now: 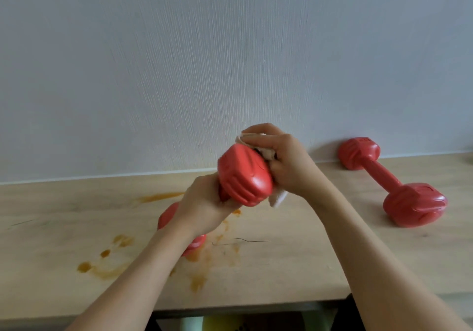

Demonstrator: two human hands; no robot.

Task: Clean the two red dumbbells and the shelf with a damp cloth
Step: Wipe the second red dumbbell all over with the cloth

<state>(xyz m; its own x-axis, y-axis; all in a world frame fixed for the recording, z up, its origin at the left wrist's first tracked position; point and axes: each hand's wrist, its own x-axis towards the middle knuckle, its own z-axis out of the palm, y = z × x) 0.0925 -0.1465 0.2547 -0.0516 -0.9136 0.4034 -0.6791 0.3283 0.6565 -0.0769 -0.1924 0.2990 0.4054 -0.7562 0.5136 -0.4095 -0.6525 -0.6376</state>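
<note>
Head view: wooden shelf (pixel 294 266) against a pale wall (pixel 204 62); orange stains (pixel 107 261) left of the held dumbbell (pixel 243 177). Held dumbbell is raised above shelf, handle gripped by left hand (pixel 202 210). Cloth (pixel 268 151) is clamped by right hand (pixel 286 162) against its upper head. Second dumbbell (pixel 389 179) lies far right, on shelf.

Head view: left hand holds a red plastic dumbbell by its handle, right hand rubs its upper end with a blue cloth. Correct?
Not quite. The head view shows the cloth in the right hand is white, not blue; the rest holds.
</note>
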